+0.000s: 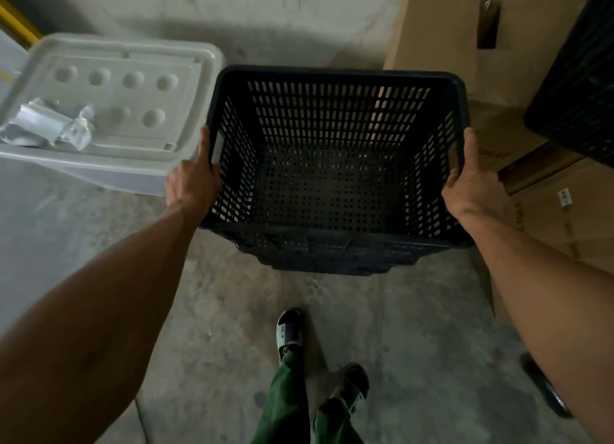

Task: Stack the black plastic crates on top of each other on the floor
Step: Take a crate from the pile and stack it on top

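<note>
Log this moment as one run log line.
left hand: grips left rim | right hand: grips right rim | black crate: held, empty | second black crate: far right

second black crate edge-cropped

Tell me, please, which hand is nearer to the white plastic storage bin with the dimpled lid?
Left. The left hand grips the black plastic crate right beside the white plastic storage bin; the right hand holds the crate's opposite rim.

Bare concrete floor under black crates, white tub, cardboard boxes
</note>
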`<state>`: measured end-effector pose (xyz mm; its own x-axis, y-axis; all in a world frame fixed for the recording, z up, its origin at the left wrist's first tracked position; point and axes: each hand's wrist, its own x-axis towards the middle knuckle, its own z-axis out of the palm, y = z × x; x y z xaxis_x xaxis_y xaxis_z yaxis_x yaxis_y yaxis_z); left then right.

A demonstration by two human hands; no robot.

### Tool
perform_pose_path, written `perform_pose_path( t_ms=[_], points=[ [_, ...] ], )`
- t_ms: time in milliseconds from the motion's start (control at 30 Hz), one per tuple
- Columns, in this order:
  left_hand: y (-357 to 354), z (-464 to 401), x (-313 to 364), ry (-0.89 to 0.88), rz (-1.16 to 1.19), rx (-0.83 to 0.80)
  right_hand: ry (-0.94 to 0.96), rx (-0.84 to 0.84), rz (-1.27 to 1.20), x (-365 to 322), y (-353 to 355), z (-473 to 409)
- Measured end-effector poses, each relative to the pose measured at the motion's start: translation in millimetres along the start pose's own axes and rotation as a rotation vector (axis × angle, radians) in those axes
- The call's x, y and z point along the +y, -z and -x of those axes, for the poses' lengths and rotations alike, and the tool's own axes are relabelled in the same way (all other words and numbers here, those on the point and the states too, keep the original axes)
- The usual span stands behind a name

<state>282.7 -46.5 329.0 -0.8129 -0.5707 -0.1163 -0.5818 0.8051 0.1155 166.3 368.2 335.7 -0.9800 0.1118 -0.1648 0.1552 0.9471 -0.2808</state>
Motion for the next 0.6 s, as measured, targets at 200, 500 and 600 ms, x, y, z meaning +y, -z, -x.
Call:
perform_pose_path(
  t_ms=[200, 500, 600],
  points=[
    [-1, -4, -4, -0.022, 0.000, 0.039, 0.009, 0.020, 0.017, -2, -3, 3],
    [5, -27, -4, -0.065, 0.014, 0.023, -0.004, -0.010, 0.053, -15, 2, 5],
    [-1, -21, -3, -0.054, 0.028, 0.057, 0.015, 0.007, 0.084, -16, 4, -2]
  ],
)
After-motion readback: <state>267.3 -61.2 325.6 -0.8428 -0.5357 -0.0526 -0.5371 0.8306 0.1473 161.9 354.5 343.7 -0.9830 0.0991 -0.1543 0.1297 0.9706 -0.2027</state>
